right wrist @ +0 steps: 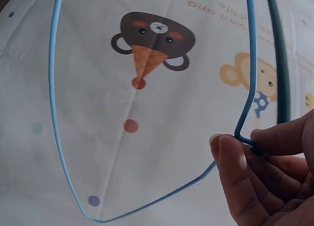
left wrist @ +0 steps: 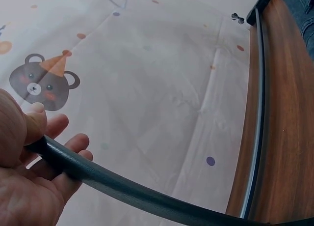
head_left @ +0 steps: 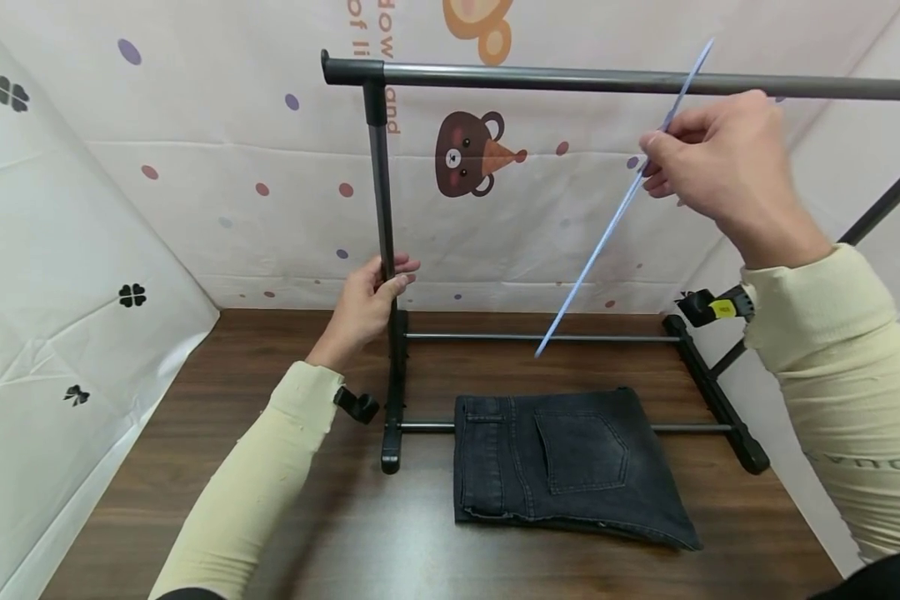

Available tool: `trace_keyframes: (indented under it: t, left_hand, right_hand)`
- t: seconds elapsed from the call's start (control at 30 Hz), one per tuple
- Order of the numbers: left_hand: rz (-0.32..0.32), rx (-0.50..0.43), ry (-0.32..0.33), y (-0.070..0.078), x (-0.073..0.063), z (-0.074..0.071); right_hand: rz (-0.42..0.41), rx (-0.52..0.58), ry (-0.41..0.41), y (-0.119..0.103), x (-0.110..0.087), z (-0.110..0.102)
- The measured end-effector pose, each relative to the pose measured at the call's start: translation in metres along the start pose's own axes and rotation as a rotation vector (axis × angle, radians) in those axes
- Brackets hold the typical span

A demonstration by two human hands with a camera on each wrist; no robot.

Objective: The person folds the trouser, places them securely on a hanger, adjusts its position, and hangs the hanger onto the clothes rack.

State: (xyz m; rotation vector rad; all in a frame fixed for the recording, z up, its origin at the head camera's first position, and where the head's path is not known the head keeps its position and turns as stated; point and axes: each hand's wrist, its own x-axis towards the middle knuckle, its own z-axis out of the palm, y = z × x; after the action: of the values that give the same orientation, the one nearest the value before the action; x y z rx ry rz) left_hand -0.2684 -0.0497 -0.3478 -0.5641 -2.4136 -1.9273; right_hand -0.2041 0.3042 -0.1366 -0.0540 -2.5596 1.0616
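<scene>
A blue wire clothes hanger [head_left: 589, 262] slants edge-on in the head view, its upper end crossing in front of the rack's top bar [head_left: 532, 77]. My right hand [head_left: 735, 171] pinches it between thumb and fingers just below that bar; whether hanger and bar touch, I cannot tell. In the right wrist view the hanger's wire [right wrist: 52, 88] spreads into a wide loop. My left hand [head_left: 363, 304] grips the black clothes rack's left post [head_left: 382, 192] low down, thumb and fingers around the tube [left wrist: 122, 189]. Folded dark jeans [head_left: 577, 462] lie across the rack's front lower rail.
The rack stands on a brown wooden table [head_left: 232, 467], with a rear lower rail [head_left: 480, 337] and a right foot [head_left: 720, 400]. White printed cloth [head_left: 217, 108] with bears and dots hangs behind; more white cloth [head_left: 60, 275] covers the left side.
</scene>
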Motion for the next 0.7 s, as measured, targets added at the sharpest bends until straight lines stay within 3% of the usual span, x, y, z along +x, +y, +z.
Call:
trace_keyframes:
  t: [0.47, 0.7]
  left_hand:
    - [0.004, 0.04, 0.006, -0.003, -0.001, 0.001]
    - [-0.002, 0.068, 0.001, -0.003, -0.001, -0.001]
  right_hand:
    - [-0.018, 0.139, -0.012, -0.023, -0.011, -0.015]
    - [-0.057, 0.117, -0.02, -0.022, -0.022, -0.017]
